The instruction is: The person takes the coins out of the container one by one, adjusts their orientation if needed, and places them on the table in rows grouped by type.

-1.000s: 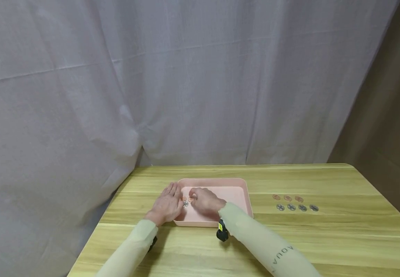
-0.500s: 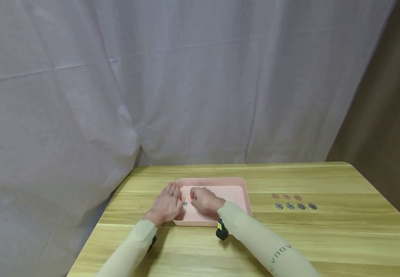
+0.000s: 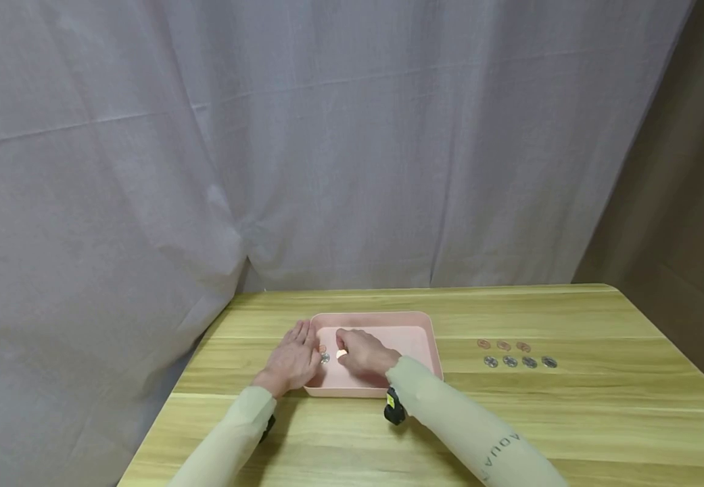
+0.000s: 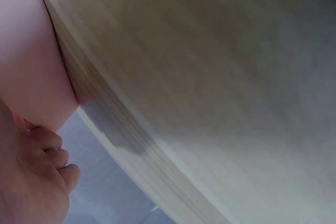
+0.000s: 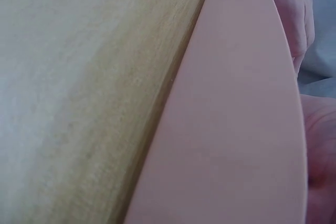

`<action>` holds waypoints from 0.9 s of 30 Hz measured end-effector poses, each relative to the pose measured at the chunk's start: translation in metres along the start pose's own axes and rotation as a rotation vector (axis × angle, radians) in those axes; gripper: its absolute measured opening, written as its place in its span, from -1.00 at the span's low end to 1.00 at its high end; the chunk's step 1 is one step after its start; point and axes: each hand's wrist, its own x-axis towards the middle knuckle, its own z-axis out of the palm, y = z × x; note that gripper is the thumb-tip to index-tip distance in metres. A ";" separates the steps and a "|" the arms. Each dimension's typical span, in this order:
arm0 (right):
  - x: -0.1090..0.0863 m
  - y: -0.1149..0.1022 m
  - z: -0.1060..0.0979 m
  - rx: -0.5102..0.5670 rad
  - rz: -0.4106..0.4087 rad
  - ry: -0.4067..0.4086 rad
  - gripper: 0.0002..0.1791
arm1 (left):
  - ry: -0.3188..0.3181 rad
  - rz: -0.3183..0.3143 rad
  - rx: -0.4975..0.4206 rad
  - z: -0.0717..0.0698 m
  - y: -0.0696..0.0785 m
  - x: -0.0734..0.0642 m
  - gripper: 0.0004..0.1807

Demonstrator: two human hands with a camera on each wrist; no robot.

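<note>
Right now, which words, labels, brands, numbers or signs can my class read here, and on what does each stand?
"AQUA", it seems, on the right sleeve; anything further is unreadable.
Yellow label on the right wrist camera: too small to read.
Copper-coloured coins, silver coins: any markings too small to read.

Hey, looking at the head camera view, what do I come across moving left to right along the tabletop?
Left hand, then the loose coins inside the pink tray, then the right hand, then the two rows of coins on the table.
</note>
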 end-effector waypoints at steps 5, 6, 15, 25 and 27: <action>-0.001 -0.001 -0.001 -0.016 -0.011 0.018 -0.86 | 0.002 0.000 0.014 -0.002 0.000 0.000 -0.33; -0.002 0.000 -0.001 -0.016 -0.009 0.020 -0.86 | 0.003 0.000 0.014 -0.002 0.000 0.000 -0.33; -0.009 0.007 -0.007 0.106 -0.029 0.014 -0.88 | 0.009 0.000 -0.011 -0.002 0.000 0.001 -0.33; -0.026 0.020 -0.027 0.208 -0.078 0.055 -0.89 | -0.008 -0.010 0.002 -0.001 0.001 -0.001 -0.33; -0.030 0.023 -0.031 0.225 -0.062 0.052 -0.89 | -0.007 -0.006 -0.004 -0.001 0.001 -0.001 -0.33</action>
